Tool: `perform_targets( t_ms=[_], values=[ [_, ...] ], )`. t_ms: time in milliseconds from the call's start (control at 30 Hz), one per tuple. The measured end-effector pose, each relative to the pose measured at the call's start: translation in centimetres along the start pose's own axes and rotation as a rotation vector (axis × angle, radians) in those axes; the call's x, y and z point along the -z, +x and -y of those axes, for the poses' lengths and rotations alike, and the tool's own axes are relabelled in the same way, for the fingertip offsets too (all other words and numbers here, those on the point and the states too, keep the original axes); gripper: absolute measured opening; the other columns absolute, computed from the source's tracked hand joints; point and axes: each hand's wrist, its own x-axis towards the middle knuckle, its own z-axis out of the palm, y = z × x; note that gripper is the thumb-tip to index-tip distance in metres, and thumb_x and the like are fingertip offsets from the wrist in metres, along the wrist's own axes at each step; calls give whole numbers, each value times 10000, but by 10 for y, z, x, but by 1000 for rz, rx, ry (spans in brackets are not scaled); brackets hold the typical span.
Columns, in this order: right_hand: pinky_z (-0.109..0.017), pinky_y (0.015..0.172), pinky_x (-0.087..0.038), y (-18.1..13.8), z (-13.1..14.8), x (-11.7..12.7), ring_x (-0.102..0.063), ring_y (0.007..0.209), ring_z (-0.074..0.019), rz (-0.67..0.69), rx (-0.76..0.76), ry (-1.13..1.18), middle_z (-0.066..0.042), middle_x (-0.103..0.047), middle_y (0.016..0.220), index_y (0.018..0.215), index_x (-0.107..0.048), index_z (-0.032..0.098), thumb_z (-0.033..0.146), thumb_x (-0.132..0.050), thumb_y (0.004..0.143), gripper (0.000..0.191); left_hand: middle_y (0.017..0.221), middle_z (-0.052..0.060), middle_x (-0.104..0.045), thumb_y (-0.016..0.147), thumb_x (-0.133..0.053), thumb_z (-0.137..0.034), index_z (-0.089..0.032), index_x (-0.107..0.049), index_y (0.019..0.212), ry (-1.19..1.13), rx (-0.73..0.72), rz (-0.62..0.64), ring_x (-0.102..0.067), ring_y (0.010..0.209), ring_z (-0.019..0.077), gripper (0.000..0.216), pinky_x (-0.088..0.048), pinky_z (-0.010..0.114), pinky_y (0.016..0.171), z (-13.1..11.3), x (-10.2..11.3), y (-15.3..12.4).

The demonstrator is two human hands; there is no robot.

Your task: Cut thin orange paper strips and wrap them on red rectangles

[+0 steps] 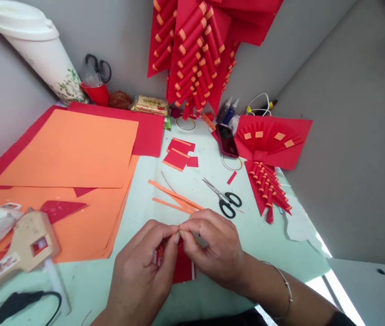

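Note:
My left hand [148, 267] and my right hand [212, 249] meet over the front of the table, thumbs and forefingers pinched tip to tip. Whatever lies between the fingertips is too small and covered to make out. Under them is a red paper piece [183, 265] with a pale strip along its edge, partly hidden by the hands. Orange paper strips [172, 199] lie just beyond the knuckles. Black-handled scissors [224, 197] rest partly open beyond my right hand. Small red paper rectangles with orange bands [177, 158] lie farther back.
Orange sheets [66, 149] cover the left side, with a glue gun [26, 249] and a black plug [16, 305] nearby. A phone [227, 140] and tape rolls [185, 123] lie at the back. Red paper firecracker decorations [195, 54] hang ahead; another [268, 185] lies right.

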Motion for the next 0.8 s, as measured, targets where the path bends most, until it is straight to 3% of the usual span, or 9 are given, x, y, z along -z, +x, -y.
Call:
perform_targets(
  t_ms=[800],
  values=[
    [-241, 577, -508, 3, 2, -5, -601, 633, -129, -91, -114, 133, -33, -627, 704, 762, -632, 177, 55, -551, 780, 147, 731, -79, -628, 908, -588, -310, -276, -634, 851, -2, 44, 42, -588, 654, 87, 81, -437, 172, 602, -1, 1, 0]
  ],
)
